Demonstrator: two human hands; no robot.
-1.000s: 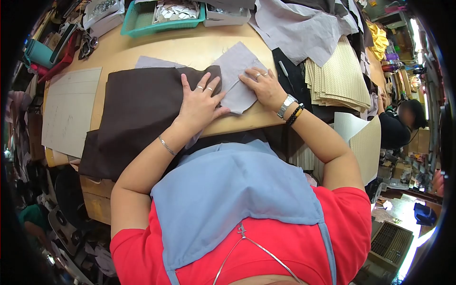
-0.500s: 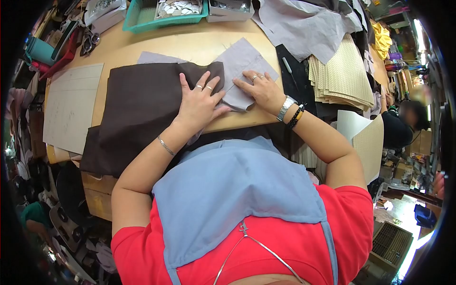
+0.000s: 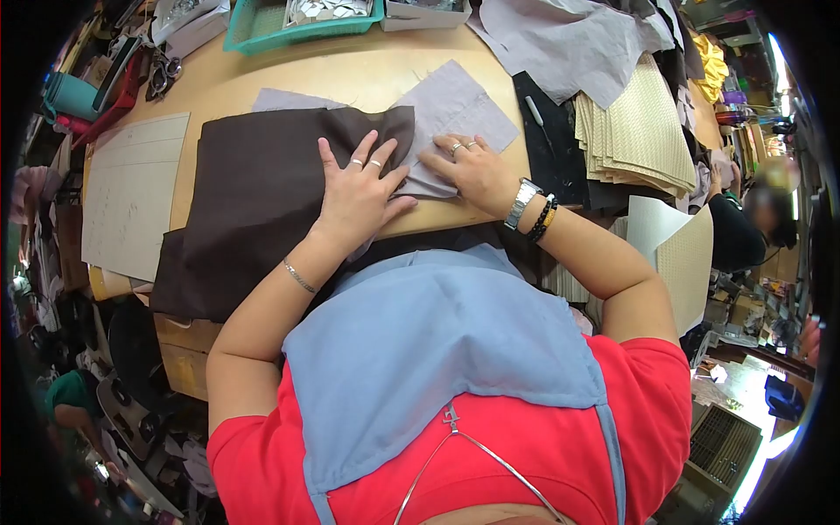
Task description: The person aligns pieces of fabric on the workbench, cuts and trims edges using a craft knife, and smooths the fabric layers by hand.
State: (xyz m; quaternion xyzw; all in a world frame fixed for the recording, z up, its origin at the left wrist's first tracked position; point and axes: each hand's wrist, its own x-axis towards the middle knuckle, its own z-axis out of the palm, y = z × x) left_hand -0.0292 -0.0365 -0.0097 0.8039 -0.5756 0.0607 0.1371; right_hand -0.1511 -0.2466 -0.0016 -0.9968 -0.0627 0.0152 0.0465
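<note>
Dark brown fabric (image 3: 254,192) lies over the left-centre of the wooden table and hangs past its front edge. My left hand (image 3: 357,188) rests flat on its right part, fingers spread. Beside it, a light grey-lilac fabric piece (image 3: 459,96) extends from the brown fabric's right edge. My right hand (image 3: 477,175) lies on this piece near its lower edge, fingers apart and slightly bent. Another bit of grey fabric (image 3: 293,100) shows behind the brown one. What lies under my palms is hidden.
Pattern card (image 3: 136,192) lies at left, scissors (image 3: 162,74) behind it. At the back are a teal basket (image 3: 306,40) and crumpled grey cloth (image 3: 569,44). A pen (image 3: 535,111) on black material and textured beige sheets (image 3: 630,131) are at right. Another person (image 3: 735,227) is far right.
My right hand has shifted slightly toward me and its fingers have drawn in a little. The grey piece now shows more of its surface. The view has shifted slightly.
</note>
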